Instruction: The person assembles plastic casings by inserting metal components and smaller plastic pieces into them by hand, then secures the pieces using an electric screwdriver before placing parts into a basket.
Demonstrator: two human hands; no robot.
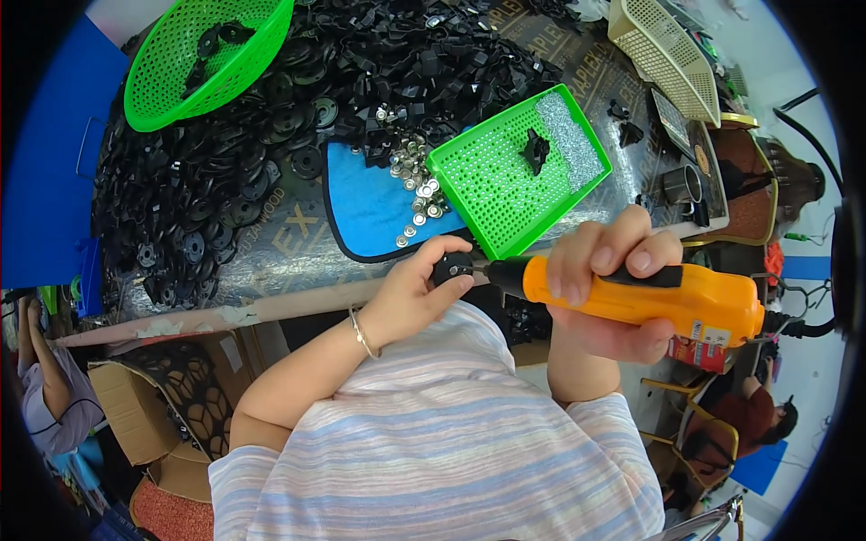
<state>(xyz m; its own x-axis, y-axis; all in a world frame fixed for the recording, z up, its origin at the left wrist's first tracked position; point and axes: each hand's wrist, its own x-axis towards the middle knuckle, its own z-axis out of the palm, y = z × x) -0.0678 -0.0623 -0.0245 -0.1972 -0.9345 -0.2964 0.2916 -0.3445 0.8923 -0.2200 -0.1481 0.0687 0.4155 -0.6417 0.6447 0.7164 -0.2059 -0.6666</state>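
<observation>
My left hand pinches a small round black plastic part between thumb and fingers, just past the table's front edge. In my right hand is an orange electric screwdriver, lying nearly level with its black nose pointing left. Its thin bit reaches the black part; whether it sits in a screw is too small to tell. Beyond my hands, a green perforated tray holds many small silver screws and one black knob-like piece. Round silver metal pieces lie beside it, partly on a blue mat.
A large heap of black plastic parts covers the table's far and left side. A green basket stands far left, a beige basket and metal cup at right. Below left is a cardboard box. Other people sit at both sides.
</observation>
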